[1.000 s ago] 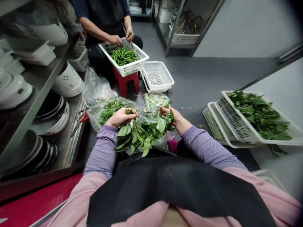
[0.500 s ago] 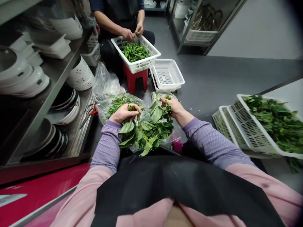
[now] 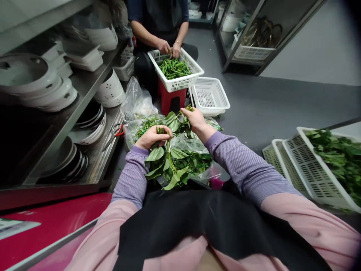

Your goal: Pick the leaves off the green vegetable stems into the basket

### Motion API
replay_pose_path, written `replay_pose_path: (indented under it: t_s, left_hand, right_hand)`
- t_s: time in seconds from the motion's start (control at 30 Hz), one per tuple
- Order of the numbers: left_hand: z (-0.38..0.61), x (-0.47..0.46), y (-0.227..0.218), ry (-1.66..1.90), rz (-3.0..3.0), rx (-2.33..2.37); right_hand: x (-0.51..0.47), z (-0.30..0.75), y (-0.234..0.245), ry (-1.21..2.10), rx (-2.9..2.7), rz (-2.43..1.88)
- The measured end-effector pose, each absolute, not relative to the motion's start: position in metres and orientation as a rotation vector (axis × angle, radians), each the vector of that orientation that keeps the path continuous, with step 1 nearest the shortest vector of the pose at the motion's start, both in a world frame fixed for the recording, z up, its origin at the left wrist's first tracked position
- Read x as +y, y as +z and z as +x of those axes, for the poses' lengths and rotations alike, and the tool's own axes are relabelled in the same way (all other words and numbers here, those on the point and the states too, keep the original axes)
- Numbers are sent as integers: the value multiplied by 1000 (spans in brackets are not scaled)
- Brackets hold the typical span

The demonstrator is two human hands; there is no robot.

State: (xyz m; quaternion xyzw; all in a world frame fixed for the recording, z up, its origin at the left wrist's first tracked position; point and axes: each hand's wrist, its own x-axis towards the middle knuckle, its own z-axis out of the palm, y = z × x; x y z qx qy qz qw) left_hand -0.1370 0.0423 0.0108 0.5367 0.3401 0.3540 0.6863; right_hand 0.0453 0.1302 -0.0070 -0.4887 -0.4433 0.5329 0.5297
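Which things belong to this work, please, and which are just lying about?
Work, apparently:
green leafy stems in left hand;
green leafy sprig in right hand;
clear plastic bag of greens.

Lying about, seemingly:
red-handled metal scissors;
stacked white cylindrical containers.

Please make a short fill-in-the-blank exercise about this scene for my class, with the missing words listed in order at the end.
1. The left hand and right hand hold stems with leaves coloured ____.
2. The basket of peppers rests on a stool coloured ____.
3. The scissors appear on the ____ side of the picture.

Missing words: green; red; left.
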Motion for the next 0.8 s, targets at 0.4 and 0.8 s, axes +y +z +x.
replay_pose_path:
  t_s: [0.4,0.8]
  left_hand:
    - [-138,46,6,878,1141,831]
    - [-109,53,2,934,1032,912]
  right_hand:
    - [159,24,-13,923,-1580,-1572]
    - [44,106,34,1625,-2165,-1193]
